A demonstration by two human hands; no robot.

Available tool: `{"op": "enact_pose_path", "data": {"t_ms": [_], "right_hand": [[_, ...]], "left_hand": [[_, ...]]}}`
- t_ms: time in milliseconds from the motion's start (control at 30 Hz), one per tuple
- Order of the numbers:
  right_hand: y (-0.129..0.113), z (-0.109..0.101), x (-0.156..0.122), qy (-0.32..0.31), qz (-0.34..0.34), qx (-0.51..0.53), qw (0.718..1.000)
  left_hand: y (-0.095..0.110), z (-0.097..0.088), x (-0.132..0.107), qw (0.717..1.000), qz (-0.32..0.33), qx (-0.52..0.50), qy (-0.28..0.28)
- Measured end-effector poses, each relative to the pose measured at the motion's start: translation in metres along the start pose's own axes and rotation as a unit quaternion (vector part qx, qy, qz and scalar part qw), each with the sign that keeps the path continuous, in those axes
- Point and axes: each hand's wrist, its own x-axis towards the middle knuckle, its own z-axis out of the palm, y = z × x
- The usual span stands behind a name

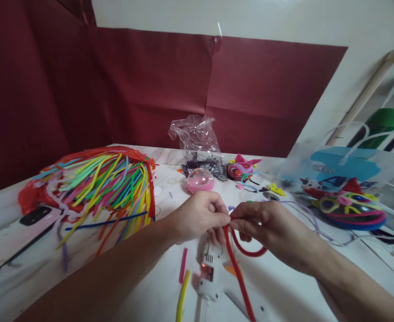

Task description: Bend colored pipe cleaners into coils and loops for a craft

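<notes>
Maroon paper (150,89) backs the white worktop (284,290), where, above a glue gun (210,273), the left hand (197,221) and right hand (267,223) meet, both pinched on a red pipe cleaner (239,273), likely light, fuzzy and bendable, best gripped near its bend.

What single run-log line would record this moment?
left hand: pinches red pipe cleaner | right hand: pinches its looped end | beneath: white glue gun on table
</notes>
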Motion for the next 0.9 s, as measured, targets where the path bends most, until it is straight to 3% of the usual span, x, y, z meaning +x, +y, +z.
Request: {"op": "enact_pose_path", "data": {"t_ms": [233,767,900], "right_hand": [[-0.0007,-0.0031,0.0027,0.002,0.03,0.02,0.999],[-0.002,-0.0015,-0.001,0.035,-0.029,-0.067,0.997],[-0.0036,-0.0014,-0.0003,0.046,-0.024,-0.039,0.998]], "left_hand": [[0.0018,0.0003,-0.0012,1.0,0.002,-0.025,0.017],[0.004,0.0089,-0.0032,0.998,0.012,-0.015,0.067],[0.003,0.0079,-0.0032,0.997,0.032,-0.008,0.07]]}}
